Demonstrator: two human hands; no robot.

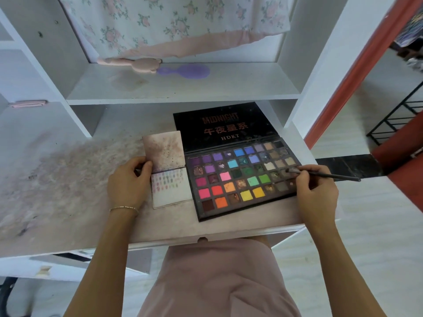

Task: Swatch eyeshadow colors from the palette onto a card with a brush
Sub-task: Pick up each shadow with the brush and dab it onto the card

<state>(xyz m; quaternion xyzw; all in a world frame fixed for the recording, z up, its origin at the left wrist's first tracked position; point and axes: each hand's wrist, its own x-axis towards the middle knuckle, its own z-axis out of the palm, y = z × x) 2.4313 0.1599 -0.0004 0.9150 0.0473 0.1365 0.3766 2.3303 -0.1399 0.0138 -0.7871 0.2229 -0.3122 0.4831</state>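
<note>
The open palette lies right of centre on the stained white desk, its black lid reading "MIDNIGHT", Chinese characters, and "HDKT". Just left of it lies the card, with rows of small swatches across its top. The left hand pinches the card's left edge. The right hand grips a brush, bristles touching a brownish pan near the palette's right side.

white bench, stained pink and dusty. above it, white shelf under floral curtain, carrying purple hairbrush. right: red door frame, black metal rack, pale floor. soft, even daylight.
</note>
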